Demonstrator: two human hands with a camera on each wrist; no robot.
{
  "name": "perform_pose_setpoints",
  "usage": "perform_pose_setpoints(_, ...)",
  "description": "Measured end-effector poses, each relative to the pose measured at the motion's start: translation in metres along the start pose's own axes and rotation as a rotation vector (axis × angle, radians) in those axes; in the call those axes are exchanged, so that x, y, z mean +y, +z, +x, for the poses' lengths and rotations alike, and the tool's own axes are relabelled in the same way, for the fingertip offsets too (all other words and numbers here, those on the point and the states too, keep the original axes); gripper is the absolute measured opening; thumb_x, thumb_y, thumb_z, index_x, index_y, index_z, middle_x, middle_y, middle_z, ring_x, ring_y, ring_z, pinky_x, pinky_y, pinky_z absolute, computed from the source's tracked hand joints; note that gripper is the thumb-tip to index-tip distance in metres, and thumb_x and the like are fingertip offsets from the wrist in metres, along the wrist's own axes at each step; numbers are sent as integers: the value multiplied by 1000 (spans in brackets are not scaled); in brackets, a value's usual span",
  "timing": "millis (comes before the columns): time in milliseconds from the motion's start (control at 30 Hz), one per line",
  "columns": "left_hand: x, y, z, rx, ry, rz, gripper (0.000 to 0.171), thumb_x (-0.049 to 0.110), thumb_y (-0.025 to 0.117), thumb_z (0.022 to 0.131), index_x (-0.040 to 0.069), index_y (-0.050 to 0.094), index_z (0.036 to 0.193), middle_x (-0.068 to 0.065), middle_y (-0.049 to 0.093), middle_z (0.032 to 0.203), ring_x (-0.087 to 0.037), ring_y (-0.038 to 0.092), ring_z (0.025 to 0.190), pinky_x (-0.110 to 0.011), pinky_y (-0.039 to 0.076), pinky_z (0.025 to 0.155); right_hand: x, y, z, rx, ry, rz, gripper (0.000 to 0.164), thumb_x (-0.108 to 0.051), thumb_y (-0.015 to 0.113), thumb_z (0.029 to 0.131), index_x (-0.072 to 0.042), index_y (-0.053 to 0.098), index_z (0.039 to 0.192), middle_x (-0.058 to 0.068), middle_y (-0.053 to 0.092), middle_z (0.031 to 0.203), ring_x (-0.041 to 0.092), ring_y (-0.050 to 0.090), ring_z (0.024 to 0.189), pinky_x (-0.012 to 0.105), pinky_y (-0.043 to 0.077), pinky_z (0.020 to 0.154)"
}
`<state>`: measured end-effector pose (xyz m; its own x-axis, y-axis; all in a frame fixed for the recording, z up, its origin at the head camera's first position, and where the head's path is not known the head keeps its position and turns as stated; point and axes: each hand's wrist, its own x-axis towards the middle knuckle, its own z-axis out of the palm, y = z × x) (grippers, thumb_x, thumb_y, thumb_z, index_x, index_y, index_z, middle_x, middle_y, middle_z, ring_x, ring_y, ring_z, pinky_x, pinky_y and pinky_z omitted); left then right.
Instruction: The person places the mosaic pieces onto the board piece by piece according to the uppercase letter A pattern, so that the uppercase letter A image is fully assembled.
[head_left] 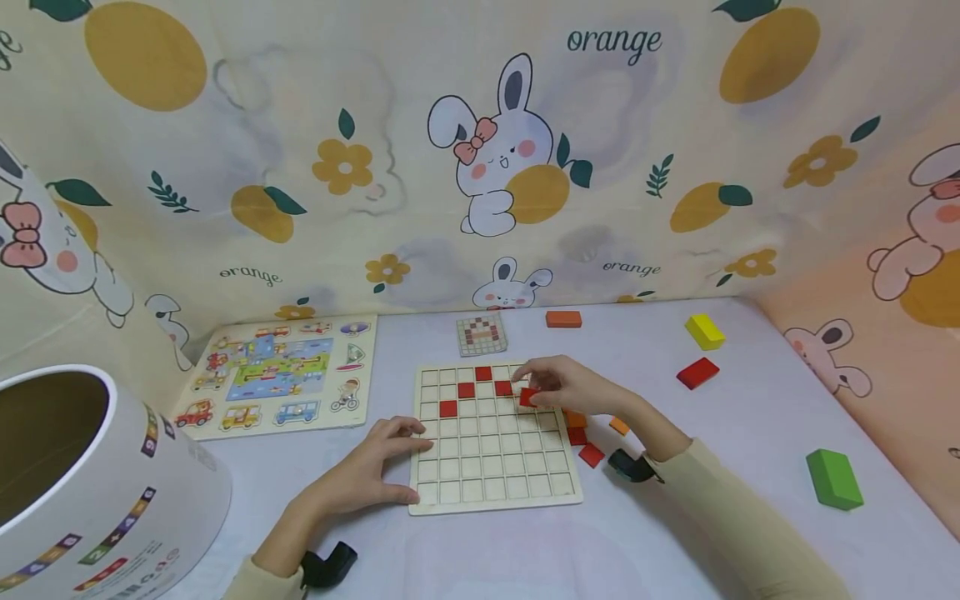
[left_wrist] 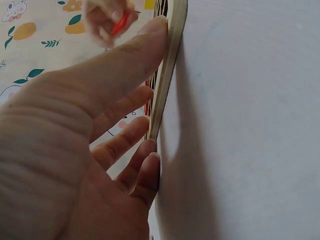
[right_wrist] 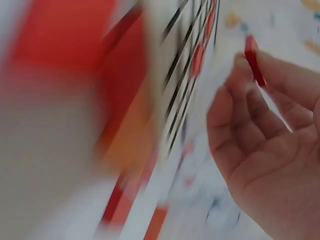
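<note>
A square wooden grid board (head_left: pixel 495 467) lies on the white-covered table, with several red square tiles (head_left: pixel 466 390) set in its upper cells in a slanting pattern. My left hand (head_left: pixel 367 467) rests at the board's left edge, its fingers extended and the thumb by the lower corner; in the left wrist view the fingertips touch the board's side (left_wrist: pixel 172 65). Over the upper right cells, my right hand (head_left: pixel 577 386) pinches a red square tile (head_left: pixel 528 397) between thumb and fingertips. The right wrist view shows this held tile (right_wrist: pixel 254 61) edge-on.
Loose red and orange tiles (head_left: pixel 591 454) lie by the board's right edge. Behind it sits a small pattern card (head_left: pixel 482 335). A picture puzzle (head_left: pixel 352 333) and a white cylindrical tub (head_left: pixel 165 492) occupy the left. Orange (head_left: pixel 563 319), yellow (head_left: pixel 705 332), red (head_left: pixel 697 373) and green blocks (head_left: pixel 835 480) stand around the right.
</note>
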<state>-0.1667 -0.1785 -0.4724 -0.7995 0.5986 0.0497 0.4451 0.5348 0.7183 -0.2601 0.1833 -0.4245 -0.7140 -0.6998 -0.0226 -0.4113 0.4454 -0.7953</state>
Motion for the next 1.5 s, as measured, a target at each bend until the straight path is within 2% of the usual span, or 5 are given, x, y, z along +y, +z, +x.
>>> perform_pose_setpoints(233,-1,0,0,0,-6,4,66,40,86,75,14,65,131,-2,45,142,-23,37,130,-54,33,109,-27,37,60,-104,-129,24,20,2,66,92,1,69,111,5,66,93,12,52,78,25,47,73)
perform_pose_setpoints(433,-2,0,0,-4,-16,-14,65,41,86,74,15,65,130,-2,45,143,-24,36,132,-56,32,110,-38,61,82,-148,-141,-1,16,6,70,87,1,72,103,7,69,95,8,56,79,21,50,73)
perform_pose_setpoints(700,-2,-1,0,-7,-24,-24,62,41,86,75,17,66,128,-1,45,143,-26,35,134,-56,31,110,-41,75,86,-147,-94,-75,15,5,73,86,-2,72,99,-2,56,75,9,49,70,20,43,64)
perform_pose_setpoints(1267,-5,-1,-1,-2,-3,-35,61,43,84,75,17,66,128,-2,44,144,-27,35,134,-58,31,109,-48,79,83,-104,-49,-242,13,-3,77,85,-11,75,94,-3,64,87,9,56,79,23,48,71)
perform_pose_setpoints(1500,-6,1,-1,-2,11,-19,62,44,84,75,18,65,129,-1,45,143,-25,36,133,-56,32,110,-46,58,70,-37,-66,-227,11,-3,74,87,-7,73,97,-5,62,82,11,54,76,26,47,68)
